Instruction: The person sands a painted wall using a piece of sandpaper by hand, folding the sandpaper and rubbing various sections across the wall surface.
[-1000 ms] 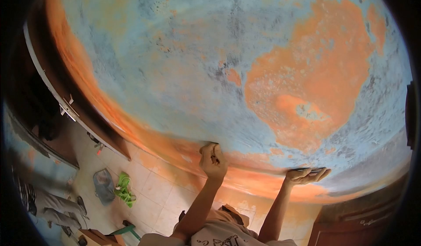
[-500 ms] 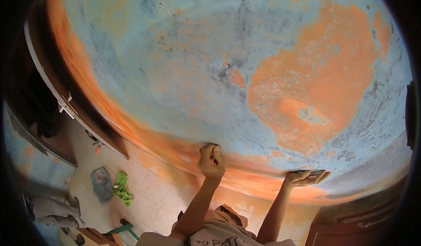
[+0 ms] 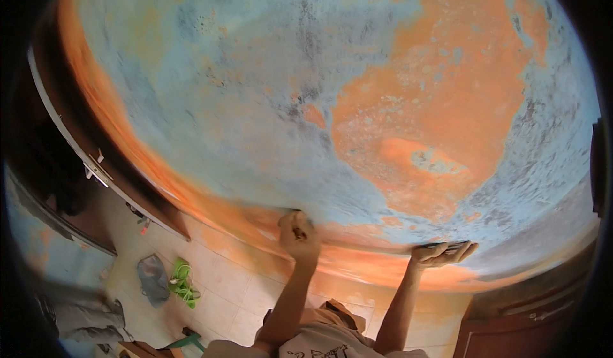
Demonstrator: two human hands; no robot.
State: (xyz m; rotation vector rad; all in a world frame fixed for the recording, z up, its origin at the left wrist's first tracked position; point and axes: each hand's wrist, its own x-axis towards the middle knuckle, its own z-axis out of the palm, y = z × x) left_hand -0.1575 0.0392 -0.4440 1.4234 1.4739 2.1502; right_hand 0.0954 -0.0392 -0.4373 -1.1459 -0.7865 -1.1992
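Note:
My left hand (image 3: 299, 238) is closed in a fist against the lower part of a wall (image 3: 255, 121) patched in blue and orange. A dark bit shows at the top of the fist, but what it holds is hidden. To the right, my right hand (image 3: 445, 254) rests on the same wall, palm side toward me, fingers bent toward the right. Along its upper edge runs a thin dark strip, too little seen to name. Between both hands, a faint dark line crosses the wall.
On the tiled floor (image 3: 220, 275) lie a grey bag (image 3: 153, 280) and a bright green bundle (image 3: 184, 284). Another person's trouser legs (image 3: 86, 319) show at lower left. An open door edge (image 3: 64, 118) stands left; reddish-brown furniture (image 3: 511, 335) is at lower right.
My left hand has shifted slightly left along the wall; my right hand has moved a little left and up. The wall's patches appear farther left as the view has turned.

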